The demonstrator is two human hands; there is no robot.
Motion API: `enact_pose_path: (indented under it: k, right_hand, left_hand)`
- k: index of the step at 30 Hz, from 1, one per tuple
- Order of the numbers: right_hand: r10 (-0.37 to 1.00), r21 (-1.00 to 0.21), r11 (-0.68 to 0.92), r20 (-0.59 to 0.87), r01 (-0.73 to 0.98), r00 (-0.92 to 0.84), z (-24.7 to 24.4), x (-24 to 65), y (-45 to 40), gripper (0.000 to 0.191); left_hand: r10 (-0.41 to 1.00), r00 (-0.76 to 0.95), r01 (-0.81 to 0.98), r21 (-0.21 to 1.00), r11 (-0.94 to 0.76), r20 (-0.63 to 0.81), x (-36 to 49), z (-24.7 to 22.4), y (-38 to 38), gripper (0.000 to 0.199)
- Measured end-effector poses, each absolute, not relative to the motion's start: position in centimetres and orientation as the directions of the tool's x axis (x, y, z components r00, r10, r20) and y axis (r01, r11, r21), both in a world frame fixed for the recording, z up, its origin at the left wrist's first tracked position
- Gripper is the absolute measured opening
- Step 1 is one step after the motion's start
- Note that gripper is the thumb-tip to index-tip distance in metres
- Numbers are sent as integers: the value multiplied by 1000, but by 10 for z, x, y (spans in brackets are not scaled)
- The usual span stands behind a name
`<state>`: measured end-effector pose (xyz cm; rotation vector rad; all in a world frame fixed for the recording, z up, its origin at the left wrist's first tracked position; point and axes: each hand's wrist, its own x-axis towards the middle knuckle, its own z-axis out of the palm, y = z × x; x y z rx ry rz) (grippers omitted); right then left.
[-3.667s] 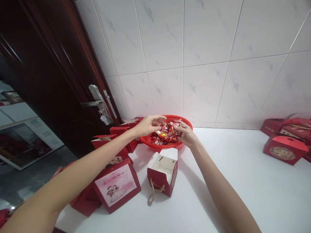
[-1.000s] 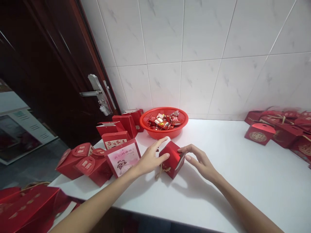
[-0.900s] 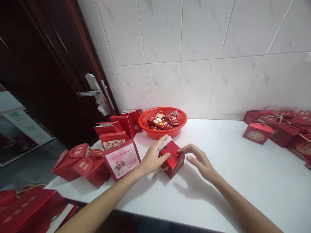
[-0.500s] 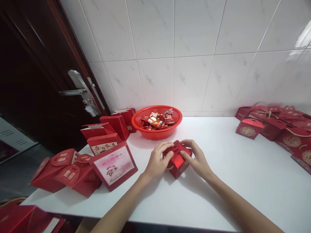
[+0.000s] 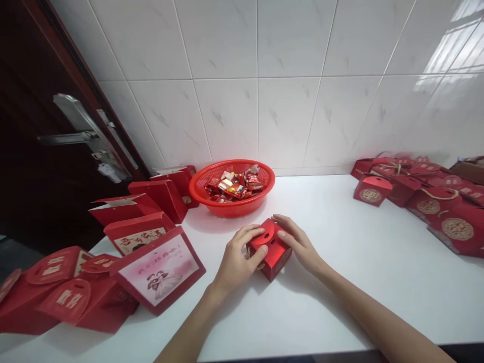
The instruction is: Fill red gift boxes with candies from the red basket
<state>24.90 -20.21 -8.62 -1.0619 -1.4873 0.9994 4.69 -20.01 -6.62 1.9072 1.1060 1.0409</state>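
A small red gift box sits on the white table between my two hands. Its top flaps lie folded down, with oval holes showing in them. My left hand holds the left side, thumb on the top and fingers along the flap. On the other side, my right hand grips the box, its thumb on the top right edge and its fingers around the far side. A red basket behind the box holds wrapped candies.
Several red boxes stand at the left, one with a pink picture front. More red boxes with gold emblems crowd the right side. A tiled wall runs behind the table, and a dark door with a handle is at left.
The view has turned right, so most things sit further left. The top flaps of the box now lie flatter, and my right thumb has shifted to its edge.
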Motion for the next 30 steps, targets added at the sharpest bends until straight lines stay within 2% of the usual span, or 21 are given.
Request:
enact_pose_path:
  k: [9, 13, 16, 18, 20, 24, 28, 30]
  right_hand:
    - [985, -965, 173, 175, 199, -6, -73, 262, -196, 41]
    - [998, -997, 59, 59, 50, -9, -70, 267, -195, 39]
    - [996, -992, 74, 78, -107, -33, -65, 270, -193, 38]
    - [990, -982, 112, 124, -150, -68, -60, 269, -193, 36]
    - [975, -981, 161, 175, -110, -133, -57, 266, -194, 33]
    - [943, -959, 274, 252, 76, -218, -56, 260, -197, 26]
    - [938, -935, 314, 280, 163, -205, -59, 262, -197, 23]
    - [938, -935, 315, 279, 166, -206, -60, 264, -196, 23]
  left_hand:
    - [912, 333, 313, 885, -345, 238, 45, -62, -202, 33]
    - [905, 347, 338, 867, -367, 248, 43, -63, -201, 33]
    - [904, 360, 343, 869, -357, 230, 43, -63, -200, 34]
    - [899, 374, 340, 869, -360, 226, 44, -63, -199, 35]
    - [893, 388, 332, 869, -367, 229, 45, -63, -199, 35]
    - [896, 369, 321, 871, -372, 247, 44, -64, -198, 37]
    - [937, 206, 344, 876, -338, 281, 35, -64, -194, 42]
    - [959, 164, 353, 895, -274, 229, 32, -62, -192, 37]
